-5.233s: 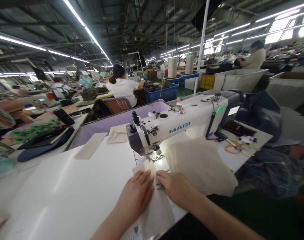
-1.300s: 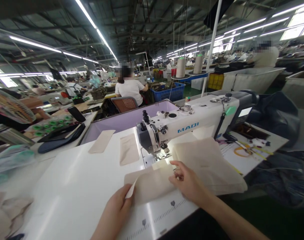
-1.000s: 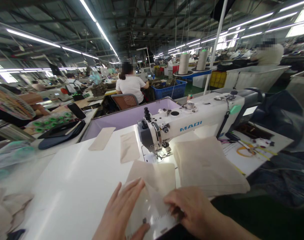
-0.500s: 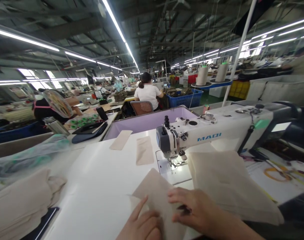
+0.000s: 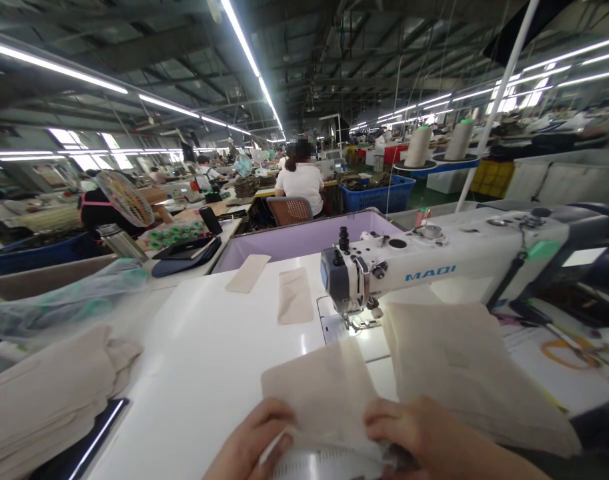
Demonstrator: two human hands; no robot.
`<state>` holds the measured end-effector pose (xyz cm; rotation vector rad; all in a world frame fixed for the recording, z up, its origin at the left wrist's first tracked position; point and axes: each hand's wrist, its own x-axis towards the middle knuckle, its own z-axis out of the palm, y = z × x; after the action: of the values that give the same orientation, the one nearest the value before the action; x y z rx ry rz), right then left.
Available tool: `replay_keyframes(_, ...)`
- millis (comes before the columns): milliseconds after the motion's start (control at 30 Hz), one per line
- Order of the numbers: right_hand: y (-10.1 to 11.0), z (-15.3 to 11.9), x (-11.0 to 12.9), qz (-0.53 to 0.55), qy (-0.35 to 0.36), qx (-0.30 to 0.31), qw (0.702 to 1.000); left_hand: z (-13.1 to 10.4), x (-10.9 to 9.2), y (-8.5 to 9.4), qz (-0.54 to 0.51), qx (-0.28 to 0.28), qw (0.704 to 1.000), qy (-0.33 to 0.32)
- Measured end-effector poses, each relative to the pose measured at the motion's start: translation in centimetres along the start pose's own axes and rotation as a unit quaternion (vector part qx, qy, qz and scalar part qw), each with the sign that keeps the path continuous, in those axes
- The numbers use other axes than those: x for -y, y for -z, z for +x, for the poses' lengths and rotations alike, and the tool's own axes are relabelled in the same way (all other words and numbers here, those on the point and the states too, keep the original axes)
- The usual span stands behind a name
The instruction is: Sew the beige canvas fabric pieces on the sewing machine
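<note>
A beige fabric piece (image 5: 319,383) lies in front of the sewing machine (image 5: 349,277), its far corner close to the presser foot. My left hand (image 5: 259,437) has its fingers curled and closed on the piece's near left edge. At the near right edge, my right hand (image 5: 419,430) pinches the same fabric. A small dark object (image 5: 399,457) is tucked under the right hand's fingers, too blurred to name. Larger beige fabric (image 5: 449,367) rests beneath the machine arm, beside my right hand.
Two small beige pieces (image 5: 295,297) lie left of the needle. A beige fabric stack (image 5: 49,383) sits at the left. Behind the table stands a lilac-lined bin (image 5: 304,237). Orange-handled scissors (image 5: 567,353) are at the right. A co-worker (image 5: 301,183) sits ahead.
The fabric piece has turned so its far edge lies more level. My left hand, earlier with a finger stretched over it, now grips its near edge. The view has shifted slightly.
</note>
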<state>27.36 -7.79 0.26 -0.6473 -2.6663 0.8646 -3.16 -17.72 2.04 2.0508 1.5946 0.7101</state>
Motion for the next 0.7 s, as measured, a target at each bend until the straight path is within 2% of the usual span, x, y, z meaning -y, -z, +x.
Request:
replay_keyframes(67,0.9,1.0,0.2,0.076,-0.045,-0.010,0.996,1.1,-0.4,0.5,-0.026,-0.009,0.996,0.088)
replay_keyframes(133,1.2,2.5,-0.1,0.108,-0.128,-0.066,0.984,2.5,-0.3,0.5,-0.023,-0.026,0.987,0.157)
replay_keyframes(233,0.5,4.4,-1.0,0.155,-0.277,-0.192,0.929,4.1,0.2,0.1,0.035,-0.055,0.976,0.210)
replay_keyframes(300,-0.5,5.1,-1.5,0.155,-0.327,-0.231,0.903,4.6,0.4,-0.1,0.080,-0.057,0.970,0.224)
replay_keyframes(367,-1.4,5.2,-1.7,0.153,-0.334,-0.265,0.892,4.8,0.6,-0.2,0.105,-0.048,0.965,0.235)
replay_keyframes(467,-1.9,4.7,-1.3,0.192,-0.300,-0.290,0.888,4.7,1.2,-0.1,0.118,-0.041,0.963,0.237)
replay_keyframes(567,-1.4,4.3,-0.6,0.199,-0.253,-0.249,0.914,4.4,1.8,-0.3,0.116,-0.048,0.963,0.239)
replay_keyframes(700,-0.7,4.4,-0.3,0.132,-0.222,-0.215,0.942,4.0,1.3,-0.7,0.090,-0.069,0.959,0.261)
